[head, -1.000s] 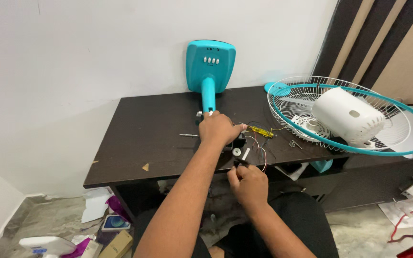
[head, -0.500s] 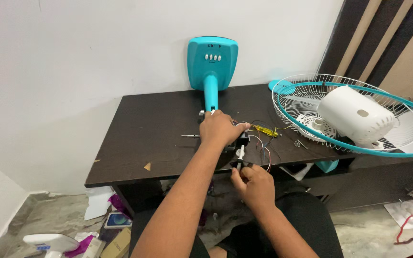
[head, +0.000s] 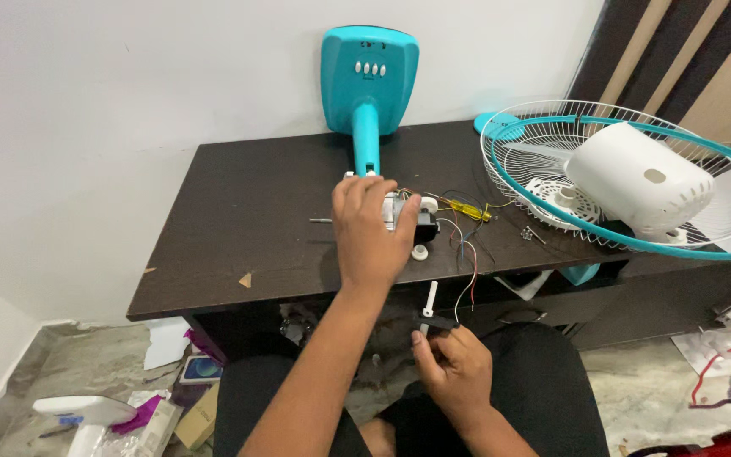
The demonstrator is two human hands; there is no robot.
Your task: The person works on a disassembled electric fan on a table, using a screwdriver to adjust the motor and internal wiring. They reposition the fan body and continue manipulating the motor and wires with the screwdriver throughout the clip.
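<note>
My left hand [head: 371,230] lies flat over a small fan motor assembly [head: 412,217] with coloured wires [head: 464,245] on the dark table [head: 239,211]. Below the table's front edge, over my lap, my right hand [head: 454,368] pinches a small black part with a white shaft [head: 430,309]. A turquoise fan stand [head: 368,85] lies on the table, its base leaning against the wall just beyond my left hand. A small white round piece [head: 420,252] rests beside the motor.
A wire fan guard with a turquoise rim [head: 636,241] and a white motor housing [head: 640,178] sit at the table's right end. A yellow-handled screwdriver [head: 465,208] lies near the wires. Papers, boxes and a white object clutter the floor at left.
My right hand has dropped from the motor at the table edge down toward my lap, bringing the black and white part away. My left hand stays on the motor.
</note>
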